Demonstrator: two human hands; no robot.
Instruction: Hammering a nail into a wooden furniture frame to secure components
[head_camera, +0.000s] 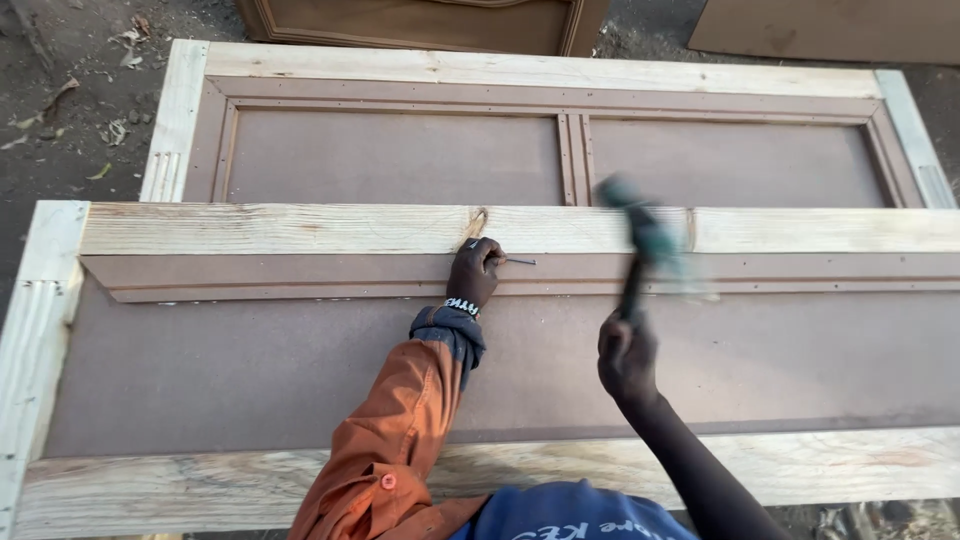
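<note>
My left hand (473, 272), in an orange sleeve with a dark cuff, pinches a thin nail (520, 262) against the brown moulding strip (300, 277) of the near wooden panel. My right hand (626, 358) grips the dark handle of a hammer (640, 240), raised and motion-blurred, its greenish head above and to the right of the nail. The near panel has a pale wood frame (250, 228) around a brown board (250, 370).
A second similar framed panel (400, 150) lies just beyond, with a pale wood frame and two brown boards. Brown furniture pieces (420, 25) stand at the far edge. Dirt ground with scattered leaves (70, 110) shows at the left.
</note>
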